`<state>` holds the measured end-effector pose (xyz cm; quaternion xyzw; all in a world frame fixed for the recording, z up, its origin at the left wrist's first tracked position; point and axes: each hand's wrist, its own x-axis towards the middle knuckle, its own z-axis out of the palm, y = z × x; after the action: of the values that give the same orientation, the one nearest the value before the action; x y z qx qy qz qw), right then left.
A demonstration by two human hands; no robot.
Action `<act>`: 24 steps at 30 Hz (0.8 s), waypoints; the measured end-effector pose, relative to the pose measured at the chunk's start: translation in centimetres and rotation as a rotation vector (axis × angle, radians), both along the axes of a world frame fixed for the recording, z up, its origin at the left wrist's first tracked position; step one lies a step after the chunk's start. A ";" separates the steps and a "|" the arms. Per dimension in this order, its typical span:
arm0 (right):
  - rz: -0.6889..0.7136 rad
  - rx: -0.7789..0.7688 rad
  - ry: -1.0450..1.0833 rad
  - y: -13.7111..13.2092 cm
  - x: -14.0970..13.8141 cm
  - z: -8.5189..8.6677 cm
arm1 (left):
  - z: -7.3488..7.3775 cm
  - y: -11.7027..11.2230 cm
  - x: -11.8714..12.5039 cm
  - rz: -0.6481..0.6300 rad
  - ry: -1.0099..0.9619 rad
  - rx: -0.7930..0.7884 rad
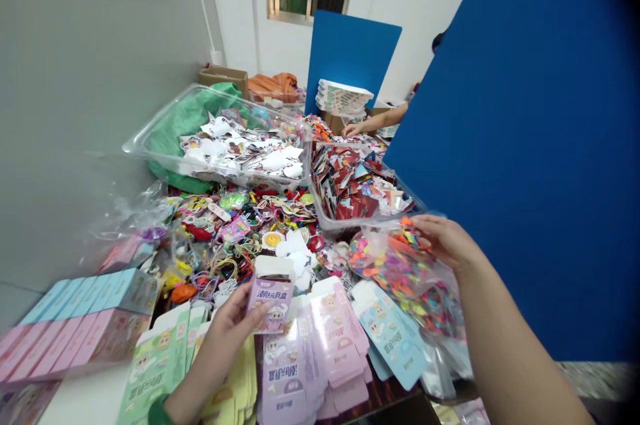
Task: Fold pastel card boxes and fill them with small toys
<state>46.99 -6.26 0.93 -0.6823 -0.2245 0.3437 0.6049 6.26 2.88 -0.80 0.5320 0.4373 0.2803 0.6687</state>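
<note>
My left hand [235,315] grips a small purple carton [273,302] with its top flap raised. My right hand [445,238] is at the upper edge of a clear plastic bag [415,278] full of small, brightly coloured pieces. Its fingers are drawn together beside orange bits, and what lies between them is hard to make out. Below the held carton are flat stacks of cartons: purple [290,372], pink [337,328], blue [390,328], yellow [233,385] and green [155,365].
A clear tub [220,175] holds white cut-outs; another clear tub [325,220] holds red cards. Mixed trinkets [235,238] cover the table between. Filled blue and pink boxes [95,332] line the left. A blue panel [515,165] stands right. Beyond the tubs, another person's hand [353,130] reaches in.
</note>
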 end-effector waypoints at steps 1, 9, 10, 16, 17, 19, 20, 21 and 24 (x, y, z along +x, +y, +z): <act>0.038 0.005 0.012 0.3 -0.9 0.7 | -0.1 0.0 0.1 -0.007 -0.012 0.010; 0.394 0.041 -0.223 3.4 -13.8 4.1 | -1.4 -0.5 0.8 -0.078 -0.098 0.114; 0.430 0.067 -0.308 3.6 -15.4 4.2 | -1.5 -0.5 0.7 -0.083 -0.105 0.120; 0.726 0.192 -0.777 5.1 -20.7 3.5 | -1.5 -0.8 0.0 -0.118 -0.147 0.155; 0.787 0.186 -0.830 5.4 -20.9 3.3 | -1.5 -0.8 -0.2 -0.121 -0.151 0.145; 0.874 0.175 -0.932 5.8 -21.3 3.0 | -1.7 -0.8 -0.4 -0.127 -0.156 0.083; 0.906 0.168 -0.979 5.9 -21.4 2.9 | -1.8 -0.8 -0.5 -0.133 -0.155 0.043; 0.936 0.161 -1.017 6.1 -21.4 2.9 | -1.8 -0.8 -0.6 -0.138 -0.153 0.008; 1.022 0.156 -1.048 6.3 -21.5 2.9 | -1.7 -0.7 -0.8 -0.138 -0.157 -0.005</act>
<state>25.50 0.08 3.81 -0.5222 -0.7979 0.1948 0.2294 5.48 2.21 -2.51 0.5356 0.3466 0.2734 0.7199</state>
